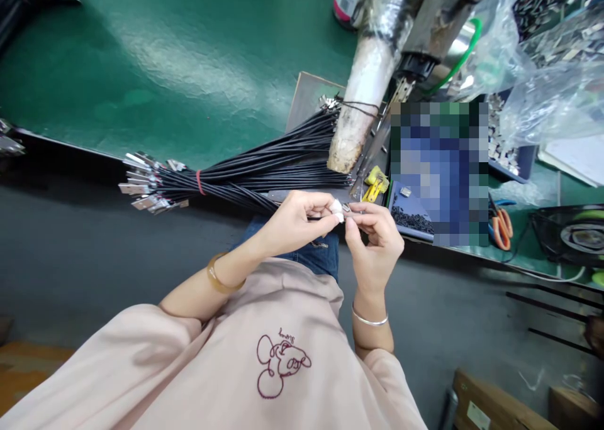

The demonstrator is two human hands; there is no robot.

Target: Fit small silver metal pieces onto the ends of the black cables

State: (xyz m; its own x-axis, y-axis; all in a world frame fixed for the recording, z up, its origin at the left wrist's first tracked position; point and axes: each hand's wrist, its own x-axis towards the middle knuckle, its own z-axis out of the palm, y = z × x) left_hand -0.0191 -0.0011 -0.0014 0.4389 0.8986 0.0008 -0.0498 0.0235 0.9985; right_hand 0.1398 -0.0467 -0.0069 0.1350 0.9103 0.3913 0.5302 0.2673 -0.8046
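Note:
My left hand point(302, 219) is closed in a pinch on a black cable point(313, 217), and a white wrap point(336, 210) covers one of its fingertips. Close beside it, my right hand point(375, 235) pinches a small metal connector point(346, 209) at the cable's end. Fingertips hide part of where the two pieces meet. Just beyond my hands lies a bundle of black cables point(264, 178), tied by a red band point(199, 182), with metal connectors point(146, 185) at its left end.
A tape-wrapped tool point(356, 103) slants down over the green table point(189, 59). Yellow snips point(375, 185) lie near a blue tray holding small black parts point(410, 219). Orange-handled pliers point(501, 226) and a small fan point(576, 235) are at the right. Part of the tray is pixelated.

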